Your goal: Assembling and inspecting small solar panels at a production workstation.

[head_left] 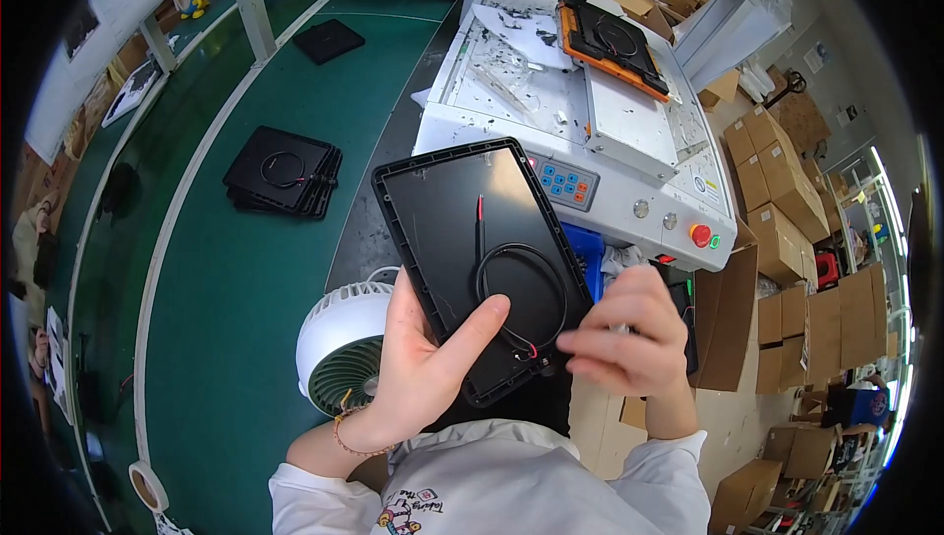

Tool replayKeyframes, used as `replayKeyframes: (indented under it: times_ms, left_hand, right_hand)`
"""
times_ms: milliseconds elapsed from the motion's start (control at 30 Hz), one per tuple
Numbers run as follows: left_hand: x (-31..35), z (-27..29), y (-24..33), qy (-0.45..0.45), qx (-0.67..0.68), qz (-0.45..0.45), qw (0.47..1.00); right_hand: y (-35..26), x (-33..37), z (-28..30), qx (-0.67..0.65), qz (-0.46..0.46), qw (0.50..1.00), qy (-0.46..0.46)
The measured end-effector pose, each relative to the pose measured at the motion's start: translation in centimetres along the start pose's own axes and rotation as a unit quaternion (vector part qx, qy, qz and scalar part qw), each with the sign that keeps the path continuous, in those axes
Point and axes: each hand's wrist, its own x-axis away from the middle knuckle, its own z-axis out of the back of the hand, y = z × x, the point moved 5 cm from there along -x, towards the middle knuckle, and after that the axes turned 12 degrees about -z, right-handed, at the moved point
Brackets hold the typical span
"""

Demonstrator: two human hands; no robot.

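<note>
Gripping a shallow black plastic panel, the left hand lays its thumb across a coiled black cable. The right hand blurs beside the panel; I cannot tell its hold. Cable handling seems the step, next needing a steady panel. Beyond stands a white metal machine.

- Left bare hand: gripping, thumb stretched up and right across the front, other fingers mostly hidden.
- Left wrist: fairly straight, thin reddish-gold bracelet on it; forearm slants in from lower left.
- Right bare hand: raised, motion-blurred, fingers bent, tips pointing left; can't tell if pinching.
- Right forearm: near upright.
- Both arms: loose white fabric sleeves, forearms partly bare.
</note>
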Motion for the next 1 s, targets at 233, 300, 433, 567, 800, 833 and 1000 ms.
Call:
replayKeyframes:
  times_ms: [233,300,433,567,800,833,1000]
  left_hand:
    - [0.0,-0.5,-0.7,-0.004,-0.002,-0.020,1.000]
    - [0.4,-0.1,-1.9,0.023,-0.017,-0.039,0.999]
    - [1.1,-1.2,-3.4,-0.004,0.075,0.002,0.997]
    - [1.4,-0.5,-4.9,-0.017,0.135,0.018,0.991]
    - [-0.2,-0.7,0.8,-0.040,-0.140,-0.049,0.988]
    - [-1.9,-0.7,1.9,-0.055,-0.193,-0.071,0.977]
    - [-13.4,-3.3,3.1,-0.196,-0.497,-0.205,0.820]
  right_hand:
    - [2.6,-0.4,-0.5,-0.115,-0.341,0.930,-0.076]
    - [1.9,-1.5,-0.5,-0.069,-0.282,0.950,-0.112]
    - [1.3,-2.5,-0.9,0.054,-0.309,0.936,-0.158]
    - [1.6,-2.1,-1.5,0.100,-0.327,0.924,-0.171]
    - [3.2,-0.1,4.0,0.192,-0.363,0.903,-0.128]
    - [3.5,0.2,5.2,0.200,-0.383,0.895,-0.114]
    - [4.7,2.8,10.3,0.298,-0.403,0.864,-0.040]
